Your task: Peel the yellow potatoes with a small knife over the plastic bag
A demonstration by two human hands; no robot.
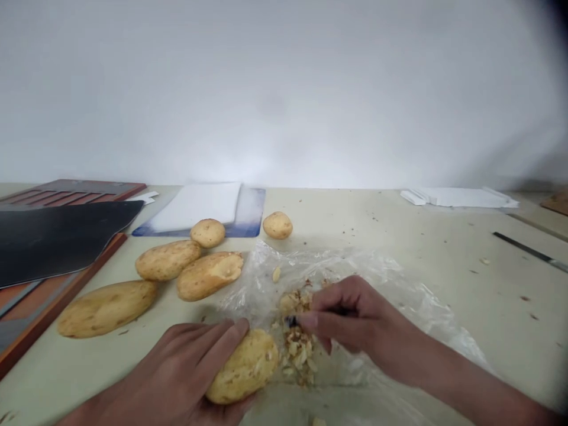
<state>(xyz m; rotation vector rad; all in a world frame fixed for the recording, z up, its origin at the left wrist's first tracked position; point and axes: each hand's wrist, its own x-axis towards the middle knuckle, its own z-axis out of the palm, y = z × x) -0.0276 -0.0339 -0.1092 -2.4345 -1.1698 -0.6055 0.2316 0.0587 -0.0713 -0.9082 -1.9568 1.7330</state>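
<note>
My left hand [195, 367] is closed round a yellow potato [245, 368], its fingers over the far side and the near end facing right. Just right of it, my right hand [350, 313] pinches a small dark tool [291, 321]; only its tip shows, so its kind is unclear. Below the tool tip lies a heap of potato peelings [299, 349] on a crumpled clear plastic sheet [390, 284]. The tool and the potato are apart.
Left of the sheet lie several potatoes, one with a pale scraped patch [228, 269]. A lone small potato [277, 225] sits farther back. Behind are a white pad [199, 204] on a blue-edged mat [252, 228], and papers [461, 197]. A black strip [528, 247] lies at right.
</note>
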